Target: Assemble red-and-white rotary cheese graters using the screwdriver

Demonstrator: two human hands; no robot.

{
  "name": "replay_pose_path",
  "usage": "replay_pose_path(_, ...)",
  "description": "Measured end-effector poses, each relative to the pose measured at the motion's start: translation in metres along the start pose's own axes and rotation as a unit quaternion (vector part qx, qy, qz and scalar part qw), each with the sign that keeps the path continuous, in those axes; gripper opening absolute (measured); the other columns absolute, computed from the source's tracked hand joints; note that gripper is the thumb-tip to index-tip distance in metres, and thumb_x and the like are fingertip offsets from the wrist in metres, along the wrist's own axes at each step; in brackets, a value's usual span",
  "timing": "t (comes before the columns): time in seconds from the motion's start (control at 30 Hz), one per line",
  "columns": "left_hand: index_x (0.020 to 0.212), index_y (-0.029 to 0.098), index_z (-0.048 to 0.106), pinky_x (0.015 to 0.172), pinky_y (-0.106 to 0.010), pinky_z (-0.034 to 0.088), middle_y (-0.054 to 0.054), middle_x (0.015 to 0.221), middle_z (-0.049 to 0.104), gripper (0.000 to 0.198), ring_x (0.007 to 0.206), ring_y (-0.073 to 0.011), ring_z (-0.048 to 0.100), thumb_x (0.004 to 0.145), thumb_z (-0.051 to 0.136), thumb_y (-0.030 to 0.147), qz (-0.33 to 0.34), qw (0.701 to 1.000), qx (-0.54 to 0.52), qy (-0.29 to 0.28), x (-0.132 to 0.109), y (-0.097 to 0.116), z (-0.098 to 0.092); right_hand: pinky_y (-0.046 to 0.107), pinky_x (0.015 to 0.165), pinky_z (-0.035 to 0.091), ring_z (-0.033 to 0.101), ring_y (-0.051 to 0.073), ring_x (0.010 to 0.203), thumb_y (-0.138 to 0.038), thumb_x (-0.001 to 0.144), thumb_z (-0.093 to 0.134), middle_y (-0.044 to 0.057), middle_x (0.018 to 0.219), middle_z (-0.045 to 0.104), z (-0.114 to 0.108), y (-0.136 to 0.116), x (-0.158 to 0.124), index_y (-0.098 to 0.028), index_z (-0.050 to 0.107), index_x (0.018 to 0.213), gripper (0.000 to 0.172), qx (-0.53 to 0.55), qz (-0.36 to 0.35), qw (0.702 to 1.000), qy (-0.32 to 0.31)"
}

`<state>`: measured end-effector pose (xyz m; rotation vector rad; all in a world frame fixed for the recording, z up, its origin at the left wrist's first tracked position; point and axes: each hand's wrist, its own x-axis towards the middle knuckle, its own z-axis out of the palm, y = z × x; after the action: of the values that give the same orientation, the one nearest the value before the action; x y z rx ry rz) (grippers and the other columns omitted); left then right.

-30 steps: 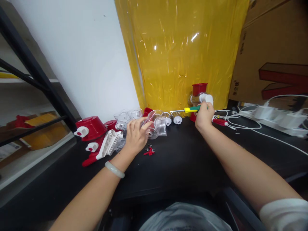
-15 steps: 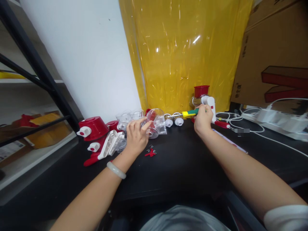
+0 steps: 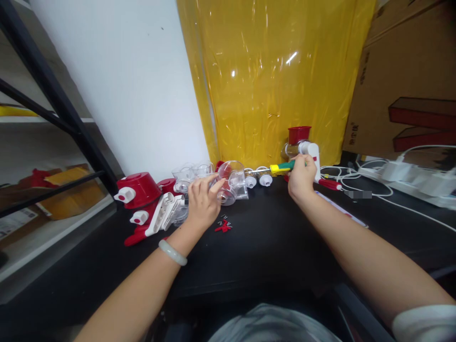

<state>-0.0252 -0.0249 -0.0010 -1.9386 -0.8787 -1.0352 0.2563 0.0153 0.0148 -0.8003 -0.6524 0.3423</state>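
Observation:
My left hand (image 3: 203, 202) rests on a clear plastic housing (image 3: 231, 183) at the back of the black table (image 3: 270, 242), fingers curled around its near side. My right hand (image 3: 301, 178) is closed on a screwdriver with a green and yellow handle (image 3: 282, 167), its shaft pointing left toward the clear housing. Just behind that hand stands an assembled unit with a red cup on top (image 3: 298, 134) and a white crank (image 3: 313, 159). A small heap of screws and a red bit (image 3: 223, 224) lies just right of my left wrist.
Red bowls (image 3: 137, 190), white parts (image 3: 162, 213) and clear cups (image 3: 188, 172) are piled at the left. A yellow plastic sheet (image 3: 270, 76) hangs behind. Cardboard boxes (image 3: 409, 80), white cables and a power strip (image 3: 409, 178) fill the right. A black shelf frame (image 3: 53, 104) stands left.
Over the last second the view shifted slightly, and the white crank by my right hand has come into sight. In the last half second both hands stay almost still.

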Motion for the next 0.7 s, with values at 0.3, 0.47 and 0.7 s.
replay_pose_path(0.3,0.135,0.033,0.036,0.101,-0.050,0.036,-0.009,0.132,0.054,0.063,0.116,-0.0300,0.049,0.082,0.061,0.009,0.004,1.000,-0.009,-0.010,0.0010,0.0021,-0.0001,0.023,0.044,0.035,0.042,0.009,0.047,-0.048,0.084,0.050,-0.006,0.060,0.044,-0.0009,0.0045,0.0005,-0.023,0.046,0.072,0.028,-0.026,-0.038,0.999,-0.010)
replay_pose_path(0.47,0.134,0.031,0.039,0.099,-0.049,0.037,-0.010,0.131,0.055,0.056,0.117,-0.0303,0.048,0.086,0.061,0.013,0.011,1.000,-0.016,-0.007,0.0013,0.0034,0.0001,0.023,0.046,0.035,0.042,0.009,0.048,-0.046,0.084,0.051,-0.006,0.061,0.044,-0.0007,0.0067,0.0001,-0.023,0.047,0.071,0.027,-0.032,-0.038,0.999,-0.011)
replay_pose_path(0.7,0.134,0.031,0.040,0.101,-0.050,0.036,-0.010,0.132,0.055,0.056,0.119,-0.0298,0.048,0.085,0.060,0.012,0.009,1.000,-0.021,-0.022,0.0004,0.0051,0.0006,0.023,0.047,0.036,0.042,0.009,0.050,-0.045,0.085,0.051,-0.006,0.060,0.044,-0.0001,0.0070,-0.0038,-0.022,0.047,0.071,0.027,-0.030,-0.043,0.998,-0.020)
